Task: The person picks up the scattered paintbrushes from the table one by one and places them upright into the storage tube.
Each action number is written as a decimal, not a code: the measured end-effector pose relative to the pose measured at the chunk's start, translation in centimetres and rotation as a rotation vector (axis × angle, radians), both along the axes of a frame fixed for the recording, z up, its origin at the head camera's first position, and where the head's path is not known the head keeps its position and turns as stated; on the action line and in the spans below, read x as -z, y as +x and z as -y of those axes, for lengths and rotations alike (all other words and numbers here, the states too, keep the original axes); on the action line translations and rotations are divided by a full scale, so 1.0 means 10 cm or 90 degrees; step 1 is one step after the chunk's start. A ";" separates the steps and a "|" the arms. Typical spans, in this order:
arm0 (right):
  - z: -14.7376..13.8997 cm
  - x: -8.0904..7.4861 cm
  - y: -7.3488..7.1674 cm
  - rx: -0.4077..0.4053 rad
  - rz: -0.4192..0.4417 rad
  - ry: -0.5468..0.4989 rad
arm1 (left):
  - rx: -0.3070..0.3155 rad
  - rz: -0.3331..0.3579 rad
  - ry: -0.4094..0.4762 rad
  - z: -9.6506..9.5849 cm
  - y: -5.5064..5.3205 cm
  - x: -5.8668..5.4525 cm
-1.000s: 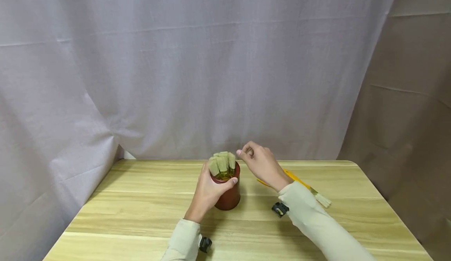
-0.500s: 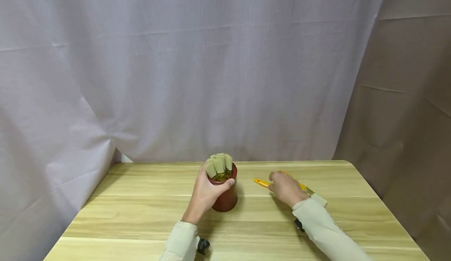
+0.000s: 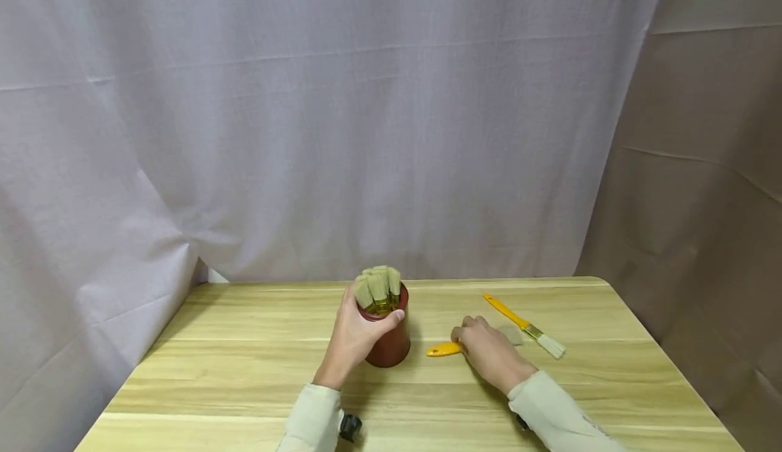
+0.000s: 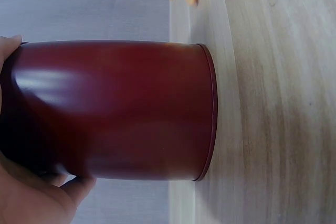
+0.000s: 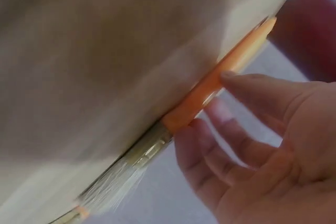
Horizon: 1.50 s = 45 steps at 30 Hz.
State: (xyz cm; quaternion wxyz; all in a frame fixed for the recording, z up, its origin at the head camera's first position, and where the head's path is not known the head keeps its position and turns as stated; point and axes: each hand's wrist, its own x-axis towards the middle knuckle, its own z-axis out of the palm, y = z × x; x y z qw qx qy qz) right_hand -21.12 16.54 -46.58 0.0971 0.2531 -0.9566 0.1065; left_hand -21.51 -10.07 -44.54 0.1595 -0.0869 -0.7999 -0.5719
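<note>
My left hand [image 3: 351, 336] grips the upper side of a dark red cylindrical pot [image 3: 393, 349], its thumb near the rim. Several paintbrushes [image 3: 379, 290] stand bristles up in the pot. To the right, my right hand [image 3: 491, 357] pinches the orange handle of a flat paintbrush [image 5: 194, 100] between thumb and fingers, low over the table. Its handle end points toward the pot, and pale bristles show beyond the hand. In the left wrist view the pot's base [image 4: 207, 111] meets the tabletop.
A second paintbrush [image 3: 519, 323] with an orange handle lies on the wooden table [image 3: 244, 370], beyond and right of my right hand. Grey cloth [image 3: 391, 133] hangs behind the table's back edge and along the right side.
My right hand has moved from beside the pot's rim down and right to the paintbrush, now pinched and shifted slightly nearer to me. My left hand keeps its hold on the pot.
</note>
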 end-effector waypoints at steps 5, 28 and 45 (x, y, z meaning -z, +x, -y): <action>-0.02 -0.01 0.14 -0.106 -0.061 0.027 | -0.007 -0.004 0.000 0.02 0.00 -0.01; -0.25 -0.17 0.29 0.167 0.265 -0.230 | -0.001 -0.009 -0.004 0.04 -0.01 0.00; -0.14 -0.05 0.08 0.209 0.355 -0.240 | 0.006 -0.008 0.007 -0.01 -0.02 0.01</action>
